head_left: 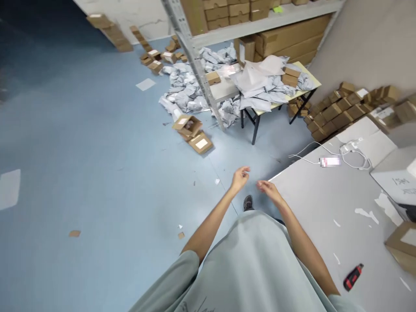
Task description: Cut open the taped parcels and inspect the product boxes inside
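Note:
My left hand (pixel 239 179) is held out in front of my body over the blue floor, its fingers loosely bent and apart with nothing in them. Just across a small gap, my right hand (pixel 269 190) hovers by the corner of the grey-white table (pixel 302 203). Its fingers are also extended and hold nothing. One dark shoe (pixel 248 203) shows on the floor below the two hands. A red and black box cutter (pixel 353 277) lies on the table, well away from my right hand.
Two cardboard boxes (pixel 200 142) sit on the floor ahead. Behind them, grey mailing bags (pixel 185 89) are heaped by a metal shelf post (pixel 203 80). A small table (pixel 308 73) bears more bags. Cardboard boxes (pixel 334 112) are stacked at the right wall. A white cable (pixel 305 160) crosses the table edge.

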The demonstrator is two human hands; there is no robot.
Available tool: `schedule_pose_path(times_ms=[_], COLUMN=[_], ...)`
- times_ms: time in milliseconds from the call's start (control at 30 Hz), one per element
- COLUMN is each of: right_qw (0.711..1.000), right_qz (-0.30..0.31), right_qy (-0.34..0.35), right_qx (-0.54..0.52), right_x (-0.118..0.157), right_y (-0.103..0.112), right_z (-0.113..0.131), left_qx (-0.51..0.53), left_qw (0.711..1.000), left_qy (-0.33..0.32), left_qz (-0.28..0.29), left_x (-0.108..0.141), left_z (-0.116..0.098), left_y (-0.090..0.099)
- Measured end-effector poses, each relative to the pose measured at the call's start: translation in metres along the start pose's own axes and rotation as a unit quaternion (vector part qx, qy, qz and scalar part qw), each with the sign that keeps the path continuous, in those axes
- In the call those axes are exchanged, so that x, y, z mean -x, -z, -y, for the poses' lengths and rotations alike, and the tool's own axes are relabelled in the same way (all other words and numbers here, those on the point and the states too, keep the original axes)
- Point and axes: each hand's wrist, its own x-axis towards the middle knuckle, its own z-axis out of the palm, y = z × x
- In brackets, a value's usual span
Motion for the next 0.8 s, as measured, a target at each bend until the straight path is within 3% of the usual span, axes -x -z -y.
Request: schedule_pose_path(times_ms=[133, 233, 333, 467, 600, 700, 800], right_qw=[0.982, 0.956, 0.926, 0.874, 0.828, 0.798, 0.764], right_qz=[-0.156, -0.238, -0.310, -0.400, -0.473, -0.535, -0.605], right_qy=[-0.052, -0.060, -0.043, 0.003, 0.030, 0.041, 0.051], right_qx=[-0.097, -0.159, -0.213, -0.275, -0.300, -0.275, -0.218], right_x=[0.062, 0.119, 0.172, 0.232, 0.285, 0.321, 0.361], right_y=[0.069, 0.105, 0.135, 0.183, 0.244, 0.302, 0.372], right_z=[-0.062, -0.094, -0.117, -0.152, -0.203, -0.243, -0.274], left_qx=[-0.021, -0.046, -0.063, -0.065, -0.083, -0.112, -0.141], left_qw=[0.982, 0.943, 0.899, 0.865, 0.841, 0.831, 0.819], left_qy=[-0.028, -0.073, -0.112, -0.117, -0.108, -0.093, -0.087], left_qz=[0.187, 0.323, 0.419, 0.483, 0.523, 0.537, 0.549], left_x=[0.039, 0.067, 0.093, 0.125, 0.168, 0.205, 0.247], left_z=[-0.011, -0.023, -0.032, -0.037, -0.039, -0.042, -0.050], left_y=[-0.099, -0.158, -0.212, -0.287, -0.360, -0.417, -0.481])
